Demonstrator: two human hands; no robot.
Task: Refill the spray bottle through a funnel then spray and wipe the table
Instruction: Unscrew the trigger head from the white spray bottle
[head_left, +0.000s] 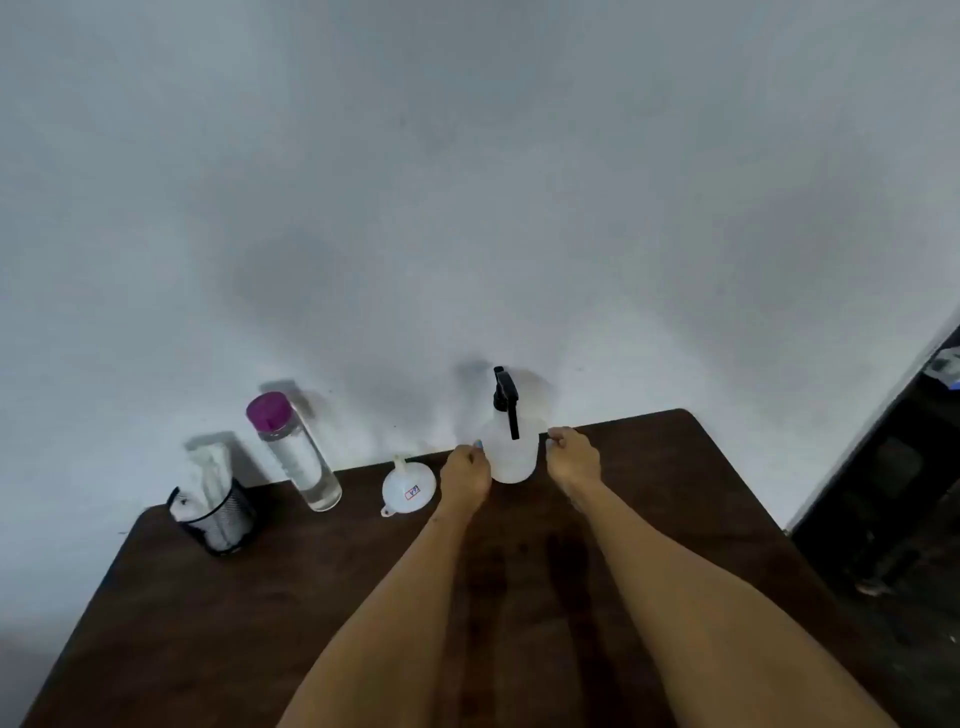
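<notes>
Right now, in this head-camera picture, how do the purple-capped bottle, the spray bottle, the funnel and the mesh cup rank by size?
Largest to smallest as they look:
1. purple-capped bottle and spray bottle: both look about equally tall, so I will not rank one over the other.
2. mesh cup.
3. funnel, plainly smallest.

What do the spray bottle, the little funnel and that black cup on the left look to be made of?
Spray bottle: likely translucent, frosted plastic, milky see-through body with a black trigger head. Funnel: seemingly white, semi-glossy plastic, smooth and slightly shiny. Black cup: probably metal mesh; a fine grid lets the white cloth inside show through.
</notes>
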